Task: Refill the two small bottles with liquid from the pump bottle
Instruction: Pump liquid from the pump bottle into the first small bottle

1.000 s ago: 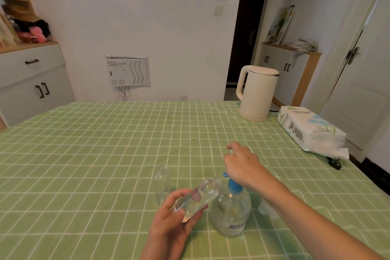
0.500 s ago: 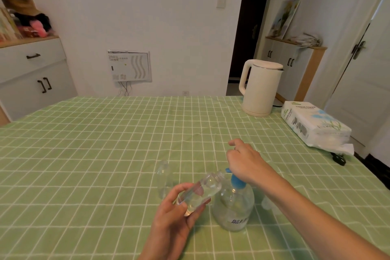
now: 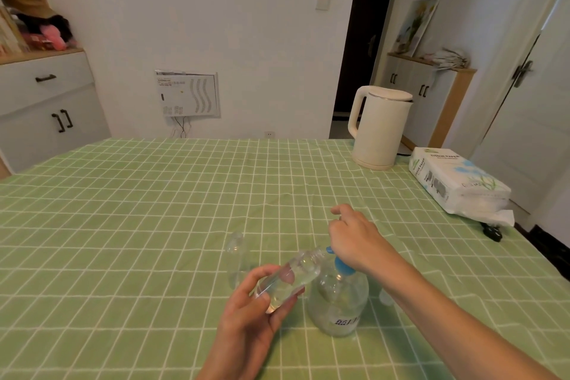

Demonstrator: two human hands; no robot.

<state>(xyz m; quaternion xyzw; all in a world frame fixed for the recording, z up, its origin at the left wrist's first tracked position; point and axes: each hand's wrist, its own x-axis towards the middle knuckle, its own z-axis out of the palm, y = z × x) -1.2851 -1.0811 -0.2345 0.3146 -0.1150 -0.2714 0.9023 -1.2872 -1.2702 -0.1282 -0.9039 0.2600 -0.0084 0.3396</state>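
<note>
A clear pump bottle (image 3: pixel 339 302) with a blue pump head stands on the green checked tablecloth near the front. My right hand (image 3: pixel 354 241) presses down on the pump head and covers most of it. My left hand (image 3: pixel 253 318) grips a small clear bottle (image 3: pixel 290 281), tilted with its mouth up against the blue spout. A second small clear bottle (image 3: pixel 236 259) stands upright on the cloth just left of them, apart from both hands. A small clear cap (image 3: pixel 385 298) lies right of the pump bottle, partly behind my right forearm.
A cream electric kettle (image 3: pixel 381 126) stands at the table's far right. A white tissue pack (image 3: pixel 456 183) lies near the right edge, with a black plug (image 3: pixel 492 233) beside it. White cabinets line the left wall and far right corner.
The view has tilted slightly, so everything sits a little lower in frame. Both hands keep the same hold on the small bottle and pump head.
</note>
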